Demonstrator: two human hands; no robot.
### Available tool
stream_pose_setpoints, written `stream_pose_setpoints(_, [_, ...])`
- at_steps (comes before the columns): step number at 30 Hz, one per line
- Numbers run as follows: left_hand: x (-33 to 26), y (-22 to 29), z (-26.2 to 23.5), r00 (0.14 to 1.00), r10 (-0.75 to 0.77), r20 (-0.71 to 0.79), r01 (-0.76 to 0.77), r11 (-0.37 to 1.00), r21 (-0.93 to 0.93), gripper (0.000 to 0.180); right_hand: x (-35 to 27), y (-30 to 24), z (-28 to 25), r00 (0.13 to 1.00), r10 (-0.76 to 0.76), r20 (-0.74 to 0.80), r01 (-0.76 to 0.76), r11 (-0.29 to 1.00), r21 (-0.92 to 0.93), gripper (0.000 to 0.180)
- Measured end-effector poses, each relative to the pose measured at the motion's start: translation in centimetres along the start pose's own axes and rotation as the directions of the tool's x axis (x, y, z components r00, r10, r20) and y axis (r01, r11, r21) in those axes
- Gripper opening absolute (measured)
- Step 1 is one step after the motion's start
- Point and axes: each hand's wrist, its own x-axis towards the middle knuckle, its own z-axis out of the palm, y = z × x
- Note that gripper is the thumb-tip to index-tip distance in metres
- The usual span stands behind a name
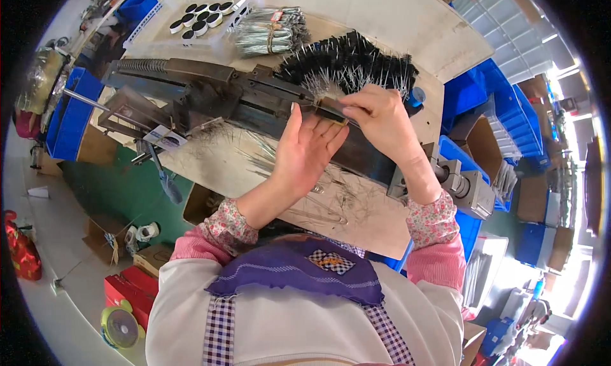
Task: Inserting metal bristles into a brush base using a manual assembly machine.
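Note:
My left hand (307,146) is turned palm up over the long dark metal bench machine (254,105). Its thumb and fingers are apart, and the fingertips reach a small dark block with a brassy edge (332,110) on the machine. On the other side of that block, my right hand (382,119) has thumb and forefinger pinched together and the other fingers curled. What lies in the pinch, if anything, is too small to make out. Just beyond the hands is a heap of black-bristled brushes (347,57) with thin wire stems.
Behind the machine sit a tied bundle of metal wires (270,32) and a white basket (143,38) of black-topped round pieces. Loose wires (261,156) and clippings litter the near tabletop. A grey motor-like unit (468,188) is at right, near blue bins (490,99).

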Motion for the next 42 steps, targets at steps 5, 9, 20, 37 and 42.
stream_pose_setpoints(5, [0.2, 0.4, 0.2, 1.000, 0.012, 0.007, -0.012, 1.000, 0.017, 0.070, -0.2, 0.1, -0.7, 0.997, -0.075, -0.003, 0.074, 0.994, -0.078, 0.011])
stream_pose_setpoints(9, [0.1, 0.7, 0.5, 1.000, -0.008, 0.027, 0.007, 0.999, 0.037, 0.069, -0.7, -0.5, -1.0, 0.981, -0.189, -0.047, 0.179, 0.970, -0.164, 0.012])
stream_pose_setpoints(20, [0.7, 0.5, 0.2, 1.000, -0.028, -0.012, 0.028, 0.999, -0.036, 0.073, -0.9, -1.9, 0.1, 0.942, -0.327, -0.071, 0.295, 0.911, -0.289, 0.012])
stream_pose_setpoints(37, [0.4, 0.0, -3.5, 0.918, 0.039, 0.395, 0.084, 0.954, -0.288, 0.057, -1.3, -6.7, 0.1, 0.981, -0.015, 0.195, 0.110, 0.866, -0.488, 0.038])
stream_pose_setpoints(42, [0.0, 0.9, 0.0, 0.996, -0.054, -0.069, 0.054, 0.999, -0.006, 0.067, -1.4, -6.3, 1.0, 0.986, -0.094, 0.137, 0.155, 0.821, -0.550, 0.023])
